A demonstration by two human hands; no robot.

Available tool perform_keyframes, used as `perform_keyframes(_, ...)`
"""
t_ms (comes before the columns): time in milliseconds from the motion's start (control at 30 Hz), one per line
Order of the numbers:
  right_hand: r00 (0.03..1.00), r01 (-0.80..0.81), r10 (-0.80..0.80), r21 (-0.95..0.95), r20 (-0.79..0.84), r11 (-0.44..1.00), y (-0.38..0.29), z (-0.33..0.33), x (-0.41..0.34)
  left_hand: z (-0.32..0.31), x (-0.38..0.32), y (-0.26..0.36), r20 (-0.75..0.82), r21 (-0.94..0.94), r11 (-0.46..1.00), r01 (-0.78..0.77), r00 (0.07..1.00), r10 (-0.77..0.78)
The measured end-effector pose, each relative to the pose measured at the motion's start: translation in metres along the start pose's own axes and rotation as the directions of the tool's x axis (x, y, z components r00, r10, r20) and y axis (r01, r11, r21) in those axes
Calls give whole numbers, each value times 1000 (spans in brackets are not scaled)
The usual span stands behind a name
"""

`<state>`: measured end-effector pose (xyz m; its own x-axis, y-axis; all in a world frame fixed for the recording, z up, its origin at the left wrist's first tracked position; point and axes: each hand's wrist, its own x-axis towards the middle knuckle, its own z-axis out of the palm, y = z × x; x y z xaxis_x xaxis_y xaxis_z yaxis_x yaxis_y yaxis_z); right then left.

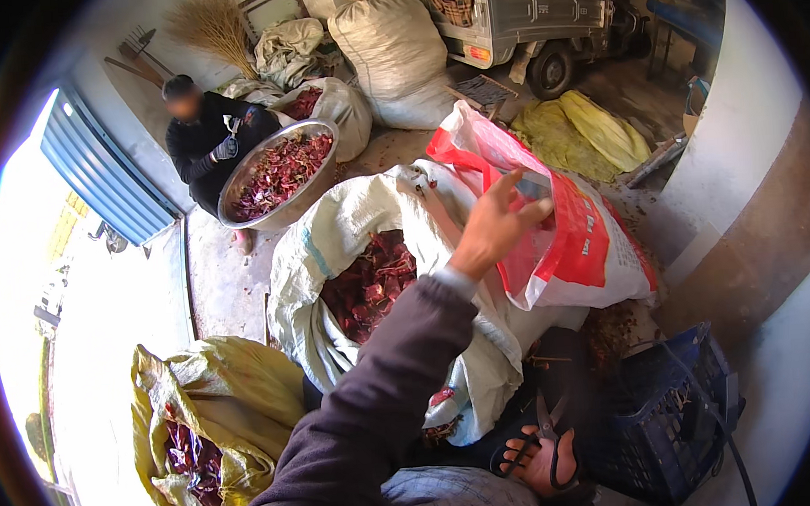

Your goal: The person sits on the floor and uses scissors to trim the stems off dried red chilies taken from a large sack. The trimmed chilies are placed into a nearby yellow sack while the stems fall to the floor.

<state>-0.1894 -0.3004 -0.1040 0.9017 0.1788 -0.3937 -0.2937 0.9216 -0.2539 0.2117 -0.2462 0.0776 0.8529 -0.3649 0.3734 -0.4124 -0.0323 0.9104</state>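
My left hand [493,231], slightly blurred, is held over the mouth of a red and white woven sack [586,240]. Its fingers are apart, and I see nothing in them. Below that arm, a white woven sack [329,240] stands with its top folded back, showing dried red chilli peppers [372,285]. Low in the picture, near my lap, my right hand [541,460] has its fingers through the handles of black-handled scissors [547,414]. The scissor blades point away from me and stand apart. Most of the red and white sack's inside is hidden.
A yellow woven sack [247,378] with chillies stands at left, a dark plastic crate [654,418] at right. Beyond, a gloved person [216,132] sits behind a metal basin [286,218] of chillies. A bulging sack [391,54] and a cargo tricycle [544,15] are farther back.
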Motion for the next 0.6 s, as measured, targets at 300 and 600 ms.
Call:
perform_keyframes(300,988,-54,-4,360,157,931,-1,-4,-3,-204,-116,-61,-213,902,405,150,970,116)
perform_keyframes(600,998,38,-42,-75,-52,996,-27,36,-45,-248,-166,-116,221,740,671,-37,956,-192)
